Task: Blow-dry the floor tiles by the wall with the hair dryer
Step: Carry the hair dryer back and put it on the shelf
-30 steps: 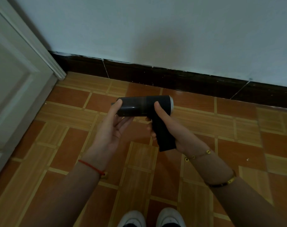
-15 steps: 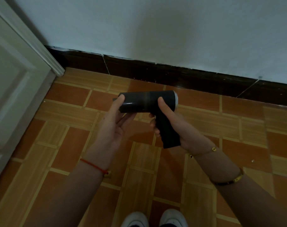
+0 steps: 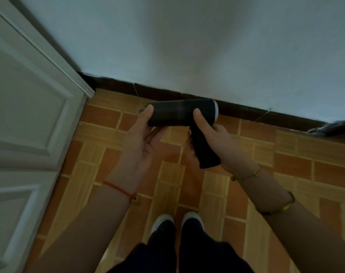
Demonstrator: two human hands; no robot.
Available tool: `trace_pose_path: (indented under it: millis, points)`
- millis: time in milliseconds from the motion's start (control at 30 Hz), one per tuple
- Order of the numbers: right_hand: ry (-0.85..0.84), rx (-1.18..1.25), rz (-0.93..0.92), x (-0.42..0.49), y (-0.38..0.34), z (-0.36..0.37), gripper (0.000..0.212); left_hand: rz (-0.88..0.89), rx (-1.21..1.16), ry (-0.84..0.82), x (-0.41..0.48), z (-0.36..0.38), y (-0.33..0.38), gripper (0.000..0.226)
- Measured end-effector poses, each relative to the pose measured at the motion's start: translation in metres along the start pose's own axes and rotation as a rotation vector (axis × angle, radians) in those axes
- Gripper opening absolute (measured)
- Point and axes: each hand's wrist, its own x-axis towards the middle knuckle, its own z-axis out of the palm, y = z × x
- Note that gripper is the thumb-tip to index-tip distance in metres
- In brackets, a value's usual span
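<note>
Two hands held the dryer, a black one with a silver ring at its right end, its barrel lying level, above the tiles and just short of the dark skirting at the foot of the wall. My right hand had its grip closed around the handle, which slanted down toward me, with the thumb laid up against the barrel near the ring. My left hand was half open, palm turned up under the barrel's left end; the thumb pressed on that end and the fingers curled loosely beneath, so it steadied the dryer more than clasped it. I could not tell which way the nozzle faced. A red string circled my left wrist, a thin gold chain my right wrist, and a dark band sat farther up that forearm. Below the hands, my white shoe tips stood side by side on the orange-and-tan tiles. A white panelled door filled the left, its frame meeting the skirting in the corner.
</note>
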Motion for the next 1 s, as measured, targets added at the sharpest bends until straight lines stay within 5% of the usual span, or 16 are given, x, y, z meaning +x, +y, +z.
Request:
trace_pose_path:
  millis: [200, 600, 1000]
  points:
    - [0.022, -0.014, -0.014, -0.076, -0.121, 0.014, 0.054, 0.031, -0.041, -0.004, -0.081, 0.062, 0.106, 0.041]
    - [0.018, -0.044, -0.076, -0.233, -0.368, 0.036, 0.058, 0.086, -0.042, 0.0, -0.246, 0.186, 0.319, 0.043]
    - [-0.063, -0.1, -0.056, -0.337, -0.472, 0.056, 0.065, 0.126, -0.07, 0.04, -0.368, 0.231, 0.418, 0.048]
